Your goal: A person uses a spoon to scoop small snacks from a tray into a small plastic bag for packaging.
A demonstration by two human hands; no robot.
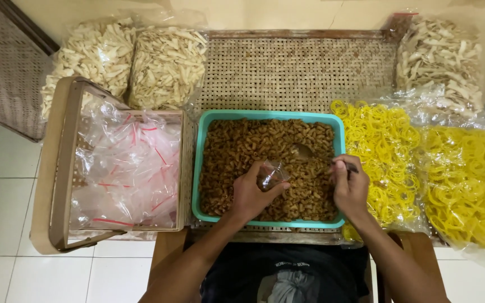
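A wide woven mat lies under everything I work over. At its centre sits a teal tray filled with small brown fried snacks. To my left, a cardboard box holds a heap of clear zip bags with red seal strips. To my right lie bags of yellow ring crackers, and behind are bags of pale stick crackers.

My left hand is closed around a small clear bag, holding its mouth open just above the snacks. My right hand is closed on a spoon handle, its bowl resting in the snacks.

I judge this the filling step: the next move calls for lifting a loaded spoon to the bag mouth without spilling. Nothing stands between them.
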